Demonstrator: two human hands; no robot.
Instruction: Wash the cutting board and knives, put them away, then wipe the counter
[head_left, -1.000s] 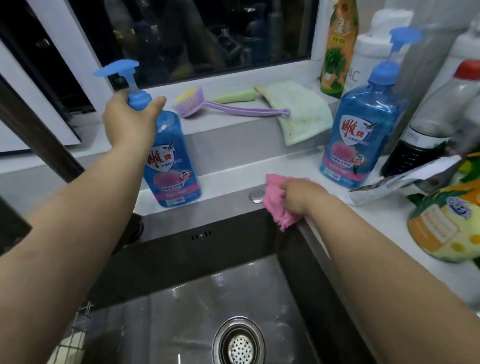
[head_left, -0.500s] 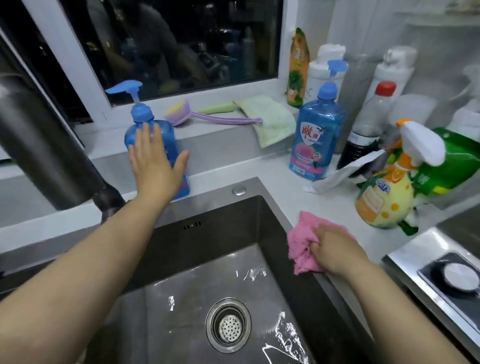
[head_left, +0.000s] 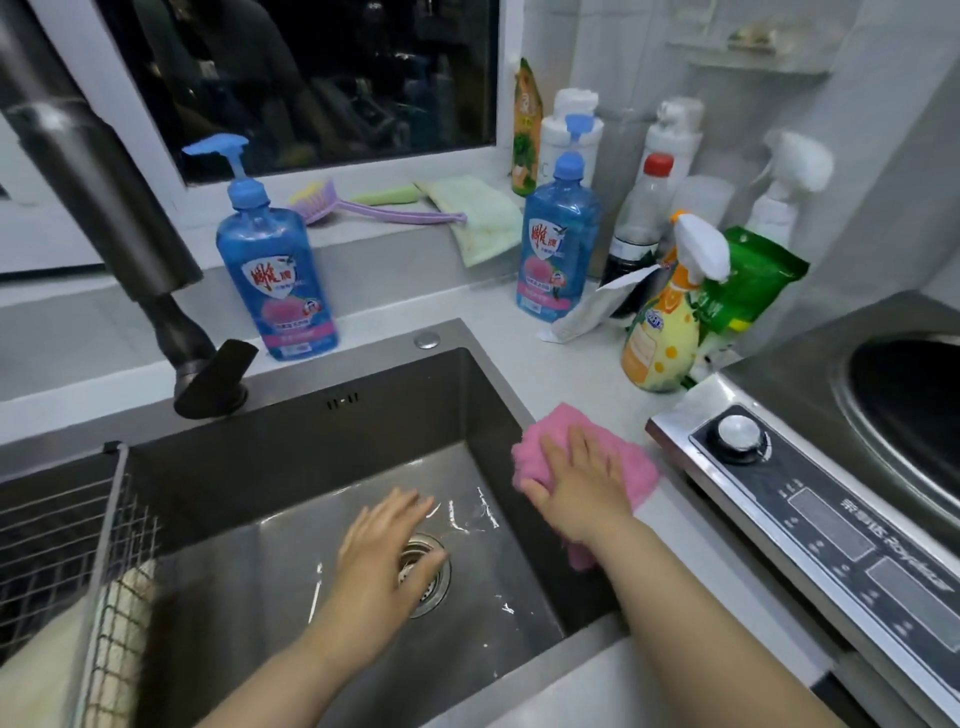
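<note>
The right hand lies flat, fingers straight and spread, pressing a fuzzy pink cloth onto the smooth white counter at the three o'clock rim of the rectangular brushed-steel sink. The left hand, fingers loose and holding nothing, is over the round perforated drain strainer.

drain half behind left hand
</note>
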